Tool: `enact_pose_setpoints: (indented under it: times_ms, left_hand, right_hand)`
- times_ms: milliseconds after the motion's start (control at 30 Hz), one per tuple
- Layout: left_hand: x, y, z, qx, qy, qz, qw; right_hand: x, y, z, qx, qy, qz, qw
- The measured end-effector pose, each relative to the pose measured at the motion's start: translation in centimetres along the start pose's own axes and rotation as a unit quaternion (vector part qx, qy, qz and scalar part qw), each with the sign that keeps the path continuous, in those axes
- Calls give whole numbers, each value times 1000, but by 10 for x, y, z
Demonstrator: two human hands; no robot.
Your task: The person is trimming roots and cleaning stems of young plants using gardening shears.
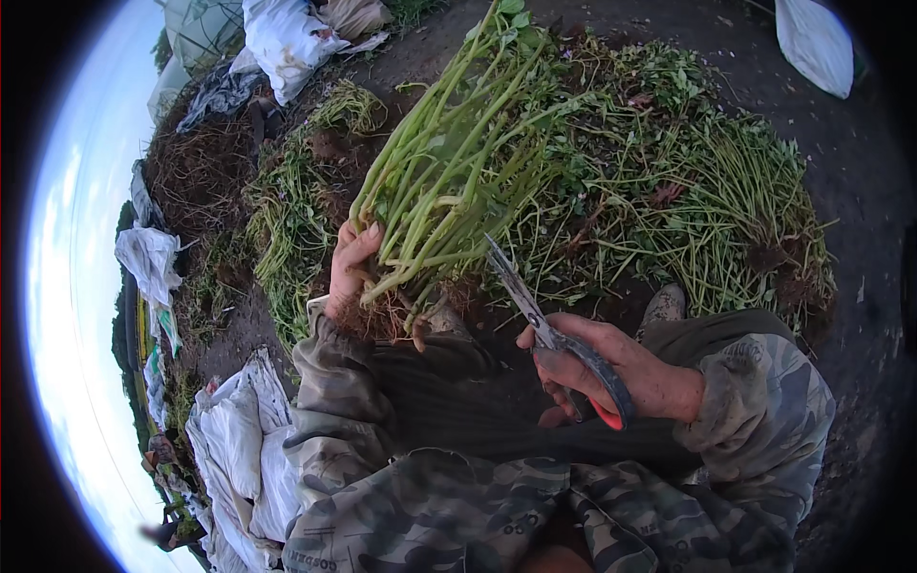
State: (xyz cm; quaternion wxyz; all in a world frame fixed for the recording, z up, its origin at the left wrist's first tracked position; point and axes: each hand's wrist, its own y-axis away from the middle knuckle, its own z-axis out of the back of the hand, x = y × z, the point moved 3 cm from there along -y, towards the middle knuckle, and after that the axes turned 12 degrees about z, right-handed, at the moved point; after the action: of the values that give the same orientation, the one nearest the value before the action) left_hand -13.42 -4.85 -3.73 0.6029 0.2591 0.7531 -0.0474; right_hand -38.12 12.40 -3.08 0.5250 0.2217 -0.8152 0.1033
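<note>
My left hand (pixel 352 261) grips a bunch of long green plant stems (pixel 458 157) near their base. Leaves top the stems, and a tangle of brown roots (pixel 376 315) hangs below the hand. In my right hand (pixel 616 358) is a pair of scissors (pixel 526 294) with dark and red handles. Their blades point up and left, and the tip appears close to the bunch's lower stems; whether it touches them I cannot tell. The blades look nearly closed.
A wide heap of uprooted green plants (pixel 666 172) lies ahead and to the right. More plants (pixel 286 236) and a pile of brown roots (pixel 200 172) are on the left. White sacks (pixel 243 444) lie at the left, with another (pixel 817 46) at the far right. A person (pixel 165 458) is at the left edge.
</note>
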Motion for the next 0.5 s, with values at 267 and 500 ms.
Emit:
enact_pose_setpoints:
  times_ms: [267,500]
  left_hand:
    - [3,-4,-8,12,-19,32,999]
    - [9,-6,-8,-2,4,22,1000]
  right_hand:
    - [3,-1,4,-50,-7,-33,998]
    - [0,0,22,-154,12,-12,988]
